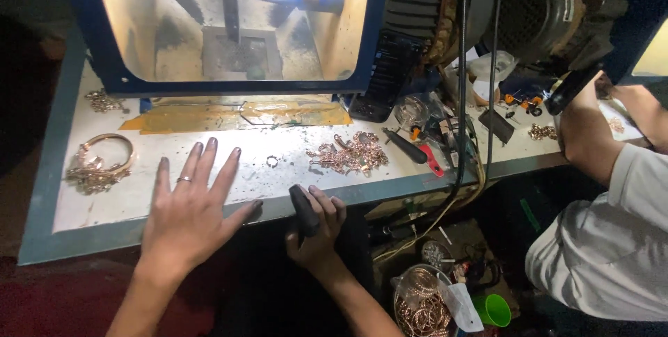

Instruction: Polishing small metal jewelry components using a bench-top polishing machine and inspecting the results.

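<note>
Dim workshop clutter surrounds a pale, scuffed counter (139, 201) with a blue-framed polishing cabinet (229, 24) lit from inside at its back. On the counter the left hand (188, 215) lies flat, palm down, fingers spread and gripping nothing, a ring on one finger. The right hand (316, 229) hangs at the counter's front edge, closed around a dark handle (303, 210), probably a small tool, though its working end is hidden. Just beyond the left fingertips lies a small loose ring (272, 162); to its right sits a heap of rose-gold jewellery pieces (348, 154), and near the left edge a gold bangle (104, 159) with chain. The work looks to be between pieces, so the next move would call for a careful pinch on something small and thin. Below the counter, a clear tub (421, 306) holds many copper-coloured rings, beside a green cup (495, 309) whose contents I cannot see. A co-worker's sleeve (612, 239) shows at right.
</note>
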